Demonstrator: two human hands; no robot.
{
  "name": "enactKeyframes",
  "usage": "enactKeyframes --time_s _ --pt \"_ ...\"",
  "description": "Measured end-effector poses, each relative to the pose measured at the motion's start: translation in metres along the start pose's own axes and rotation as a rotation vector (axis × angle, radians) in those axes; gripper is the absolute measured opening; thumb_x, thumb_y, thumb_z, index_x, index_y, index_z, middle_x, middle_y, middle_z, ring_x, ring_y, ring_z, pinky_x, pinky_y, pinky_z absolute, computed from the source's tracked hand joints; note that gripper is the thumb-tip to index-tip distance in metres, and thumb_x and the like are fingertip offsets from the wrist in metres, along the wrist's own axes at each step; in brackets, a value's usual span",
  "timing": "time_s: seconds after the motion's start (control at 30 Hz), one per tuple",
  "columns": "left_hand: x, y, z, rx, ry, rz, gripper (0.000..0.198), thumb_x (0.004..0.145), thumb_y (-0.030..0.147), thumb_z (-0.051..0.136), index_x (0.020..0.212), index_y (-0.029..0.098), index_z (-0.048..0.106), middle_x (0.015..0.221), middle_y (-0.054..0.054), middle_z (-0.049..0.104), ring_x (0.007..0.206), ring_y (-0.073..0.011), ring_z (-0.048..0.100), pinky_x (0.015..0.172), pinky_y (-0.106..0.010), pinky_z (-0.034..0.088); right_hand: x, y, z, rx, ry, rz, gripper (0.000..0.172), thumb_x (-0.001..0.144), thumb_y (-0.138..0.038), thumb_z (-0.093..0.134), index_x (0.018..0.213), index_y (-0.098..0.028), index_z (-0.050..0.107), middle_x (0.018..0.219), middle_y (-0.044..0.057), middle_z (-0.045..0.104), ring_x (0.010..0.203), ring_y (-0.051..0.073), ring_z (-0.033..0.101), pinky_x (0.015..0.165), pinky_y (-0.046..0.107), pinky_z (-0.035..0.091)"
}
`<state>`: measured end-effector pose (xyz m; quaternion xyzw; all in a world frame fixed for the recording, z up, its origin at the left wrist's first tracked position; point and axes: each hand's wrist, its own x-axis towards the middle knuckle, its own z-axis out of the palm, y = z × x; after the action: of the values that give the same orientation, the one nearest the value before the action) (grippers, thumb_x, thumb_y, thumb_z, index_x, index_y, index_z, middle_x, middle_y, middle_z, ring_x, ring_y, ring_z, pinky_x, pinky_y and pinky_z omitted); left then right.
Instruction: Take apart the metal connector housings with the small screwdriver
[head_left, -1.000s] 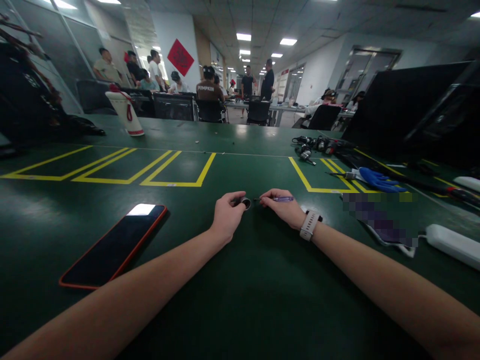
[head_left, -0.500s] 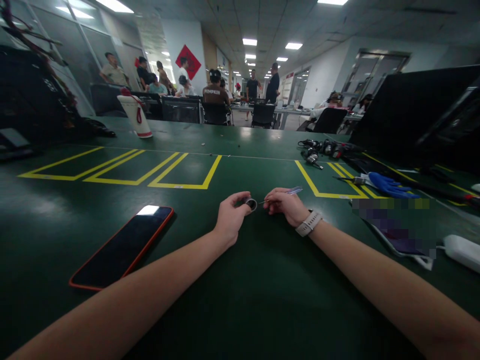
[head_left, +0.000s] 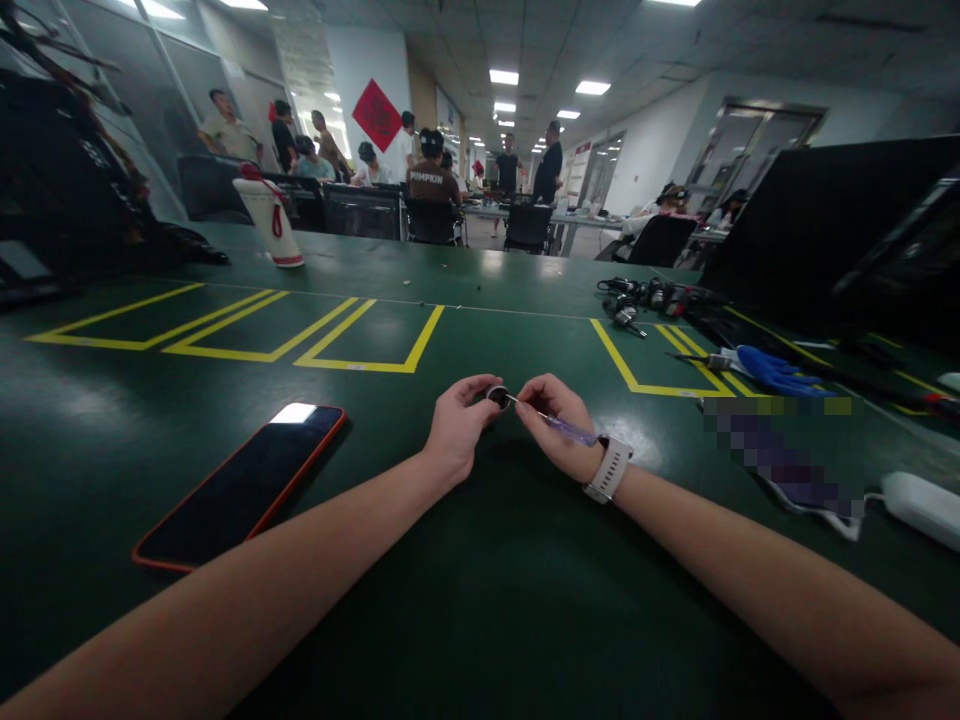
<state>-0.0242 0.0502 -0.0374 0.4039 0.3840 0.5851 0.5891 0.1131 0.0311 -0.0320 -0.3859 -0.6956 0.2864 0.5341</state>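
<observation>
Between the thumb and fingers of my left hand (head_left: 459, 420) is a small round metal ring-shaped part (head_left: 498, 396), its dark hollow side turned toward my right hand. My right hand (head_left: 556, 420), with a pale watch strap at the wrist, is closed on a small screwdriver (head_left: 570, 430) with a clear purplish handle. The thin shaft points left, and its tip is at the ring's opening; whether it touches the inside cannot be made out. Both hands are just above the green table (head_left: 480, 580).
A phone in an orange case (head_left: 244, 490) lies left of my forearm. Yellow tape outlines (head_left: 356, 366) mark the table ahead. To the right are a blue-handled tool (head_left: 776, 368), dark tools (head_left: 626, 305), a blurred device (head_left: 780, 460) and a white case (head_left: 926, 508). A white cup (head_left: 270, 218) stands at far left.
The screwdriver has swung round, its handle now slanting down toward my wrist instead of up and away. Its tip has come left to the ring. My left hand has shifted slightly left.
</observation>
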Motion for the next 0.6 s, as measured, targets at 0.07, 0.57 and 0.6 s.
enactKeyframes --time_s 0.07,0.57,0.6 --pt "-0.0004 -0.0006 -0.0004 0.035 -0.007 0.013 0.030 0.056 0.006 0.065 0.085 0.014 0.065 0.095 -0.006 0.065 0.085 -0.0177 0.061 0.078 -0.034 0.049 0.0001 0.0019 0.0004 -0.045 -0.010 -0.031 0.008 0.074 -0.018 0.058 0.077 -0.019 0.050 0.070 -0.001 0.053 0.060 0.012 0.050 0.056 0.026 0.041" --pt "-0.0044 0.0015 0.0029 0.167 0.008 0.037 0.027 0.061 0.009 0.067 0.087 0.015 0.070 0.089 -0.006 0.069 0.075 -0.0153 0.063 0.077 -0.034 0.051 -0.0026 0.0023 -0.0015 -0.239 -0.043 -0.145 0.008 0.076 -0.014 0.054 0.078 -0.021 0.049 0.072 0.000 0.056 0.064 0.013 0.054 0.060 0.026 0.044" --pt "-0.0048 0.0015 0.0028 0.183 0.005 0.047 0.027 0.061 0.009 0.067 0.087 0.014 0.071 0.089 -0.006 0.069 0.076 -0.0157 0.063 0.077 -0.035 0.051 -0.0028 0.0023 -0.0014 -0.246 -0.042 -0.150 0.008 0.076 -0.014 0.053 0.078 -0.021 0.049 0.072 0.000 0.056 0.064 0.013 0.054 0.060 0.026 0.044"
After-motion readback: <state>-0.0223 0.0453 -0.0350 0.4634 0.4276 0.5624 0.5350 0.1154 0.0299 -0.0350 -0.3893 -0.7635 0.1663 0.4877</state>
